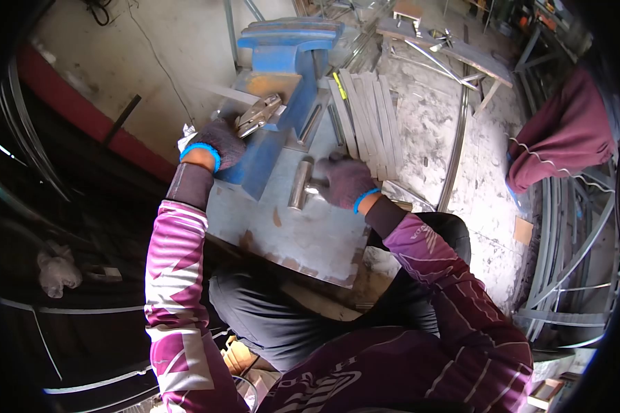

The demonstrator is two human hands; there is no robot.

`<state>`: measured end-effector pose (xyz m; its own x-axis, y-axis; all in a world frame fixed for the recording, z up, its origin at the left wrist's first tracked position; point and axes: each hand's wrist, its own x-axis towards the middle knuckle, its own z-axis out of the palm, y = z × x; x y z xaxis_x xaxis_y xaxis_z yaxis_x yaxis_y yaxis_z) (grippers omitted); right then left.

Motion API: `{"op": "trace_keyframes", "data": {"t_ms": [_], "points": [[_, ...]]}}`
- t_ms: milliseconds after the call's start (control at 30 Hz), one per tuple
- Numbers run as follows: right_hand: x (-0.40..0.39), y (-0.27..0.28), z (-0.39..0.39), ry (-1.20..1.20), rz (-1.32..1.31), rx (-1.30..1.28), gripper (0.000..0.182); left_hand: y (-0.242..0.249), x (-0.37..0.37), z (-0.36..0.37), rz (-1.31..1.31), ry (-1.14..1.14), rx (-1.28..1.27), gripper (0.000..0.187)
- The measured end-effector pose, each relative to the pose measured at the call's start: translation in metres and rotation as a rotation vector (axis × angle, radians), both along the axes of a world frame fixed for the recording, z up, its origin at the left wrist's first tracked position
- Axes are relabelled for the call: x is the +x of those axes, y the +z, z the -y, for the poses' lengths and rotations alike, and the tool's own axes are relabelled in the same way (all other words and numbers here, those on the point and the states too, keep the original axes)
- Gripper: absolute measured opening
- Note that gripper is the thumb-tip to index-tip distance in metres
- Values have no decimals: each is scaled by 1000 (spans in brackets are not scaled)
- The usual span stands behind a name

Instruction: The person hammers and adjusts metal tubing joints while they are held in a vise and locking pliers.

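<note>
My left hand (pixel 220 143), in a dark glove with a blue cuff, is closed at the handles of metal locking pliers (pixel 260 113). The pliers lie over the blue vise (pixel 255 155), beside a flat metal strip (pixel 224 91). Lower right of the vise, my right hand (pixel 346 180), gloved too, is wrapped round the handle of a hammer (pixel 300 184). The hammer's cylindrical metal head is just above the grey metal plate (pixel 289 237) or on it; I cannot tell which. Most of its handle is hidden by the glove.
Several flat metal bars (pixel 368 124) lie right of the vise, with a yellow-green marker (pixel 339 86) on them. A low wooden bench (pixel 461 58) stands at the upper right. A person's leg in maroon trousers (pixel 565 131) is at the right, near long metal bars (pixel 558 234).
</note>
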<state>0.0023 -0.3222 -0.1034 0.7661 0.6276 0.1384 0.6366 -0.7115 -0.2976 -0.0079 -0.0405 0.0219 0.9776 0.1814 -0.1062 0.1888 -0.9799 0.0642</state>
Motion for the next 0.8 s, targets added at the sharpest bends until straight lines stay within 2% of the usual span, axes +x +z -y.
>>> {"op": "trace_keyframes", "data": {"t_ms": [133, 200, 300, 367, 433, 467, 500, 567, 600, 633, 700, 733, 767, 800], "points": [[-22, -21, 5, 80, 120, -122, 37, 6, 3, 2, -17, 40, 26, 40], [-27, -27, 3, 56, 195, -147, 30, 1, 2, 2, -63, 41, 35, 40], [-16, -62, -12, -17, 224, -233, 26, -4, 4, -3, 60, -9, -19, 41], [-12, -50, -11, 21, 309, -200, 23, 0, 3, 0, 27, 50, 13, 42], [-17, -26, -10, 80, 196, -152, 19, 12, -2, 10, 29, 63, -6, 43], [-18, -12, -8, 89, 0, -166, 20, 16, -5, 14, 9, 88, -16, 43], [-24, 6, -3, 87, 4, -163, 20, 20, -6, 14, -2, 115, -27, 43], [-29, 31, 15, 120, -283, -20, 24, 17, -5, 10, 22, 102, -19, 42], [-28, 27, 23, 151, -323, 83, 27, 13, -5, 9, 38, 95, -14, 42], [-25, 32, 29, 159, -324, 64, 27, 20, -11, 15, 38, 106, -31, 42], [-19, 42, 40, 183, -379, 363, 24, 32, -18, 25, 20, 128, -2, 41], [-13, 49, 42, 167, -422, 410, 24, 29, -15, 23, 7, 135, 7, 41], [-3, 60, 41, 148, -463, 461, 23, 27, -13, 20, -16, 112, -5, 50], [0, 89, 38, 142, -446, 442, 22, 33, -17, 24, -2, 97, -22, 50]]}}
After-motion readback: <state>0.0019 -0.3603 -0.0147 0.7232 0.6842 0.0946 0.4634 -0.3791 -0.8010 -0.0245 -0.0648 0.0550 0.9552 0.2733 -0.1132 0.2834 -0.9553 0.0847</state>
